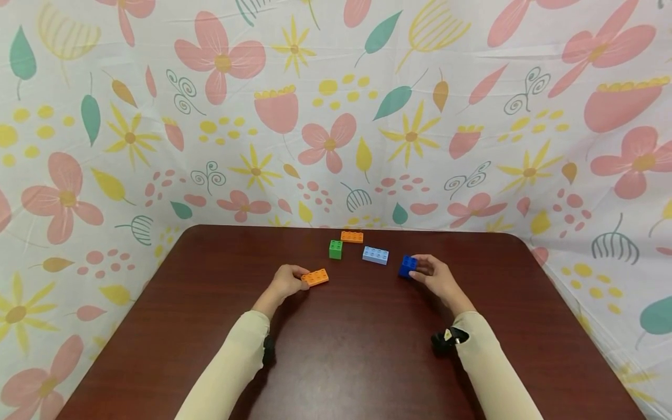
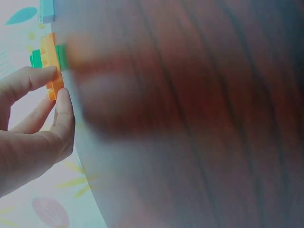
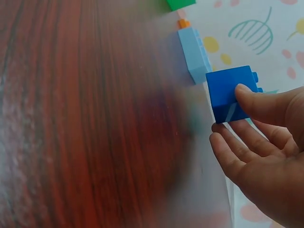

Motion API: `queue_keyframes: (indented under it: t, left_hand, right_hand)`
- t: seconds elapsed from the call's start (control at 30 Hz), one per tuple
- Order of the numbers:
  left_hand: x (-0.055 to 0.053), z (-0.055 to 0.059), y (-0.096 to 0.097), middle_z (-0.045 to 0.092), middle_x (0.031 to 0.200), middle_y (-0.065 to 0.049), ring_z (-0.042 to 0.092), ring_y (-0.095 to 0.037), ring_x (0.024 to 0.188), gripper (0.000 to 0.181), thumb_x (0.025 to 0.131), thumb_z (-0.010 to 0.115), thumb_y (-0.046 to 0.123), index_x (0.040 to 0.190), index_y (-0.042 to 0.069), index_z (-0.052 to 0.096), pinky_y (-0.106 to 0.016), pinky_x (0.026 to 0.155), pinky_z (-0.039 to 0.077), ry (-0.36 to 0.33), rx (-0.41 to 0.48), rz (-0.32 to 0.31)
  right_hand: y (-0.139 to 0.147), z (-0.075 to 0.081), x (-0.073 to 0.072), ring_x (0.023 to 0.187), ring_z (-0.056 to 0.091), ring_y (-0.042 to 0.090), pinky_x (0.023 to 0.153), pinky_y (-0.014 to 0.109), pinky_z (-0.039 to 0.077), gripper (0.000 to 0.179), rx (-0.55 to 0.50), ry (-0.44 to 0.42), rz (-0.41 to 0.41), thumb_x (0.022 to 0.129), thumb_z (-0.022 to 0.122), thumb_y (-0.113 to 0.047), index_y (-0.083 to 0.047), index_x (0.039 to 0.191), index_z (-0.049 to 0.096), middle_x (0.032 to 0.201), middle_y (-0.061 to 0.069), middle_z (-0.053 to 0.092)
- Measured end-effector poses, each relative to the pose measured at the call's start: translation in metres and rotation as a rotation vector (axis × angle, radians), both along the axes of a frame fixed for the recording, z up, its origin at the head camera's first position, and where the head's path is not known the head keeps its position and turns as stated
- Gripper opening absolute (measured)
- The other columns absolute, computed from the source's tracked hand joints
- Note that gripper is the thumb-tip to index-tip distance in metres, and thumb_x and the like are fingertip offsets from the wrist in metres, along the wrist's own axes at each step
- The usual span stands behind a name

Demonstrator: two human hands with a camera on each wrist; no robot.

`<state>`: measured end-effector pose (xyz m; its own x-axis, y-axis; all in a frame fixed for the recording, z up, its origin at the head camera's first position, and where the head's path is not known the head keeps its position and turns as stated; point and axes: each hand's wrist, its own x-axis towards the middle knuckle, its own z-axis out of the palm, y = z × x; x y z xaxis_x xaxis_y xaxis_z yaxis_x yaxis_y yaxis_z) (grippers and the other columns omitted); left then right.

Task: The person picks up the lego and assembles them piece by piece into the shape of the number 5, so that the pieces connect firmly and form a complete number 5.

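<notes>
The left hand (image 1: 286,281) pinches an orange brick (image 1: 316,277) near a green brick (image 1: 335,250); the right hand (image 1: 440,280) grips a dark blue brick (image 1: 406,266) near a light blue brick (image 1: 375,255) (a second orange brick (image 1: 352,237) lies farther back).

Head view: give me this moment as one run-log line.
left hand: holds front orange brick | right hand: holds dark-blue brick | on table: green brick, light-blue brick, rear orange brick
</notes>
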<state>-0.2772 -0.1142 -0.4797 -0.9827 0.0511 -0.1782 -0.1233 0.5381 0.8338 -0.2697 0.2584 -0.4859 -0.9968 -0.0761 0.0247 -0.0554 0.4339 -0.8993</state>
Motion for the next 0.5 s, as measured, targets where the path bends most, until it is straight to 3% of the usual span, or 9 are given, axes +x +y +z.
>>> queue_keyframes:
  t: [0.2, 0.33, 0.43, 0.5]
  left_hand:
    - [0.003, 0.002, 0.01, 0.057, 0.114, -0.017, 0.054, -0.027, 0.099, 0.035, 0.076, 0.074, -0.006, 0.109, 0.002, 0.071, -0.032, 0.075, 0.051, 0.016, 0.002, -0.041]
    - [0.006, 0.005, 0.017, 0.056, 0.114, -0.016, 0.053, -0.027, 0.098, 0.035, 0.075, 0.075, -0.006, 0.109, 0.002, 0.072, -0.031, 0.074, 0.051, 0.016, 0.011, -0.052]
    - [0.008, 0.007, 0.021, 0.055, 0.112, -0.015, 0.053, -0.026, 0.094, 0.036, 0.075, 0.075, -0.007, 0.109, 0.002, 0.071, -0.029, 0.07, 0.05, 0.019, 0.02, -0.071]
    - [0.009, 0.008, 0.023, 0.055, 0.111, -0.015, 0.052, -0.025, 0.092, 0.036, 0.075, 0.074, -0.007, 0.11, 0.001, 0.071, -0.029, 0.068, 0.049, 0.022, 0.025, -0.091]
  right_hand:
    - [-0.005, 0.004, 0.003, 0.121, 0.05, 0.042, 0.095, 0.047, 0.047, 0.043, -0.016, 0.014, 0.029, 0.094, 0.061, -0.006, 0.003, 0.134, 0.047, 0.133, 0.029, 0.049]
    - [-0.015, 0.021, 0.014, 0.121, 0.049, 0.045, 0.094, 0.049, 0.047, 0.042, -0.026, 0.012, 0.048, 0.094, 0.06, -0.002, 0.006, 0.133, 0.047, 0.132, 0.031, 0.048]
    - [-0.019, 0.023, 0.016, 0.121, 0.049, 0.045, 0.094, 0.049, 0.047, 0.042, -0.03, 0.016, 0.061, 0.093, 0.06, -0.001, 0.006, 0.133, 0.047, 0.132, 0.031, 0.048]
    - [-0.017, 0.013, 0.012, 0.121, 0.05, 0.043, 0.093, 0.047, 0.048, 0.043, -0.031, 0.028, 0.067, 0.093, 0.061, -0.003, 0.004, 0.133, 0.047, 0.132, 0.029, 0.049]
